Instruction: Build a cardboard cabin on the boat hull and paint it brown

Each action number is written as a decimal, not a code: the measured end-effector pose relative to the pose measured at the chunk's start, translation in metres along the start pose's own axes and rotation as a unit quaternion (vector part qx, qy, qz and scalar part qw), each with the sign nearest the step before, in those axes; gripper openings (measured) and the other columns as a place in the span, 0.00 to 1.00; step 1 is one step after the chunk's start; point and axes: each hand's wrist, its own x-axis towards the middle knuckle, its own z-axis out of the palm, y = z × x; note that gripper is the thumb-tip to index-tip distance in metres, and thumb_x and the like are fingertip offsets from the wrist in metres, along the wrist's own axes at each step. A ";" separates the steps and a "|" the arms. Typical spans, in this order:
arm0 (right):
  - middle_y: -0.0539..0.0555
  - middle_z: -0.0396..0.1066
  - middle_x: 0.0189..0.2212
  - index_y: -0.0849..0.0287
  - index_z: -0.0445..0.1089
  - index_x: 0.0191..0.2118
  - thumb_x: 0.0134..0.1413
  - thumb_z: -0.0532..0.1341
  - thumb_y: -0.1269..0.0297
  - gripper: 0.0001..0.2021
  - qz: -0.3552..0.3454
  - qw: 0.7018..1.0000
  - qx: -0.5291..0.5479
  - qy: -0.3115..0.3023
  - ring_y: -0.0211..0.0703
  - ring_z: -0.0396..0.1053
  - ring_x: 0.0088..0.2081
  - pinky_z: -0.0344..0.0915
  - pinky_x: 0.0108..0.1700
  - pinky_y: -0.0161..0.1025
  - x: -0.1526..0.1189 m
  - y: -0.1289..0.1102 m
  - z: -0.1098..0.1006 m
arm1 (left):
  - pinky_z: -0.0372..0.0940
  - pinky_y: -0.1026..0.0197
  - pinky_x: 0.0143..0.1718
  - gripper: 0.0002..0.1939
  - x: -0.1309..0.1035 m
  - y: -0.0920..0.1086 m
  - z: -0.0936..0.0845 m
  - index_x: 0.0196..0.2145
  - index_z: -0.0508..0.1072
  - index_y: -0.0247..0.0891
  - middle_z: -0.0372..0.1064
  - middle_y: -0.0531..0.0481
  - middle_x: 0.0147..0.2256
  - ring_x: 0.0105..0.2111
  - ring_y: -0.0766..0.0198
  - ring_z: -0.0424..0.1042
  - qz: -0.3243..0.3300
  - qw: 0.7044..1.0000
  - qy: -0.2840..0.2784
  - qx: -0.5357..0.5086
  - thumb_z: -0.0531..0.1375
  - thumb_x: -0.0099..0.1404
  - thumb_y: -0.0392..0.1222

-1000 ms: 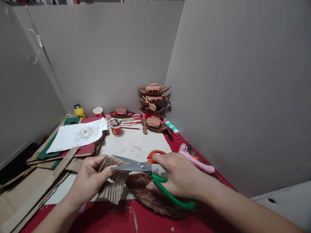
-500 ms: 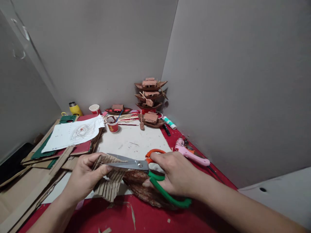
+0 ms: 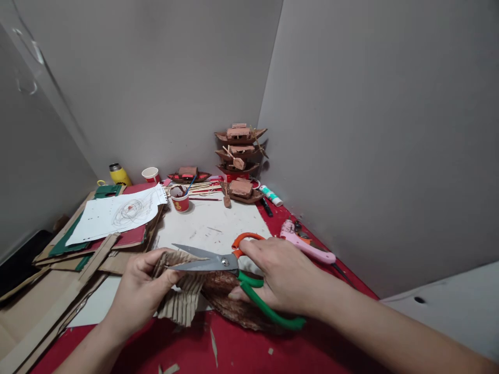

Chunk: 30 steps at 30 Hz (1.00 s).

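My left hand (image 3: pixel 146 291) pinches a piece of corrugated cardboard (image 3: pixel 183 304) whose ridged side shows, its lower part hanging down. Wrapped around the orange and green handles of a pair of scissors (image 3: pixel 225 262) is my right hand (image 3: pixel 276 278). The scissor blades are parted, with the cardboard's upper edge between them, close to my left thumb. Beneath the scissors lies a brown, rough-painted hull-like shape (image 3: pixel 234 304) on the table, partly covered by my right hand and the green handle.
Several brown model boats (image 3: pixel 239 136) are stacked in the back corner. A paint cup (image 3: pixel 180 200) with a brush stands on white paper (image 3: pixel 202 223). To the right rests a pink glue gun (image 3: pixel 312 250). Cardboard sheets (image 3: pixel 35 306) and a scribbled page (image 3: pixel 117 213) fill the left.
The cardboard and my left hand have shifted slightly right, so the cardboard sits a little deeper between the blades. The scissors stay almost in place, blades still parted.
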 end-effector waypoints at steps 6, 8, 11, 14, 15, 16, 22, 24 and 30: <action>0.56 0.72 0.23 0.60 0.68 0.32 0.53 0.57 0.38 0.26 -0.015 0.999 0.019 0.039 0.51 0.72 0.26 0.53 0.27 0.40 -0.002 0.004 0.014 | 0.66 0.66 0.32 0.09 0.002 -0.002 0.000 0.36 0.82 0.34 0.77 0.49 0.28 0.29 0.62 0.71 -0.017 0.999 -0.006 -0.030 0.66 0.59 0.41; 0.55 0.72 0.23 0.60 0.68 0.32 0.54 0.56 0.38 0.25 -0.022 0.998 0.020 0.051 0.50 0.72 0.25 0.51 0.27 0.40 -0.003 0.005 0.018 | 0.66 0.66 0.32 0.08 0.003 -0.003 0.001 0.36 0.82 0.35 0.76 0.50 0.28 0.29 0.63 0.71 -0.024 0.999 -0.003 -0.039 0.67 0.57 0.39; 0.55 0.73 0.22 0.60 0.67 0.32 0.56 0.54 0.39 0.25 -0.024 0.998 0.018 0.062 0.48 0.71 0.24 0.49 0.26 0.40 -0.005 0.006 0.023 | 0.66 0.68 0.31 0.08 0.003 -0.003 0.000 0.36 0.82 0.35 0.76 0.51 0.27 0.29 0.64 0.70 -0.028 0.999 0.000 -0.042 0.68 0.57 0.38; 0.54 0.73 0.21 0.59 0.67 0.32 0.56 0.54 0.39 0.25 -0.026 0.998 0.020 0.062 0.48 0.71 0.23 0.49 0.26 0.40 -0.005 0.006 0.023 | 0.65 0.68 0.30 0.07 0.002 -0.004 -0.001 0.35 0.82 0.36 0.75 0.52 0.26 0.28 0.65 0.70 -0.022 0.999 -0.001 -0.038 0.68 0.57 0.39; 0.54 0.73 0.22 0.59 0.67 0.32 0.56 0.54 0.39 0.25 -0.027 0.998 0.023 0.060 0.48 0.71 0.23 0.49 0.26 0.40 -0.004 0.006 0.022 | 0.65 0.69 0.29 0.07 0.001 -0.004 -0.001 0.35 0.82 0.36 0.75 0.52 0.26 0.27 0.65 0.70 -0.019 0.999 -0.003 -0.038 0.68 0.57 0.39; 0.54 0.73 0.22 0.59 0.67 0.32 0.56 0.54 0.39 0.25 -0.029 0.998 0.025 0.058 0.48 0.71 0.24 0.50 0.26 0.40 -0.004 0.006 0.020 | 0.65 0.69 0.29 0.07 0.001 -0.004 -0.001 0.35 0.82 0.36 0.75 0.51 0.26 0.27 0.65 0.70 -0.017 0.999 -0.003 -0.038 0.67 0.58 0.40; 0.57 0.73 0.27 0.61 0.68 0.36 0.55 0.55 0.38 0.26 -0.018 0.999 0.016 0.049 0.52 0.73 0.29 0.57 0.30 0.41 -0.002 0.003 0.009 | 0.66 0.68 0.29 0.07 0.002 -0.005 0.002 0.34 0.83 0.37 0.75 0.52 0.25 0.27 0.65 0.70 -0.007 0.998 0.006 -0.055 0.68 0.55 0.38; 0.57 0.73 0.27 0.61 0.68 0.36 0.54 0.56 0.37 0.27 -0.014 0.999 0.012 0.035 0.53 0.73 0.29 0.58 0.30 0.42 -0.002 0.002 0.007 | 0.66 0.69 0.29 0.07 0.002 -0.005 0.003 0.34 0.83 0.37 0.76 0.52 0.25 0.27 0.65 0.70 -0.011 0.998 0.003 -0.069 0.69 0.55 0.37; 0.56 0.72 0.27 0.60 0.67 0.34 0.54 0.54 0.36 0.27 -0.005 1.000 0.001 0.012 0.52 0.72 0.29 0.57 0.30 0.42 -0.001 0.001 0.006 | 0.68 0.69 0.31 0.08 0.002 -0.009 0.006 0.36 0.83 0.39 0.78 0.52 0.27 0.28 0.65 0.73 -0.036 0.993 -0.009 -0.116 0.69 0.57 0.40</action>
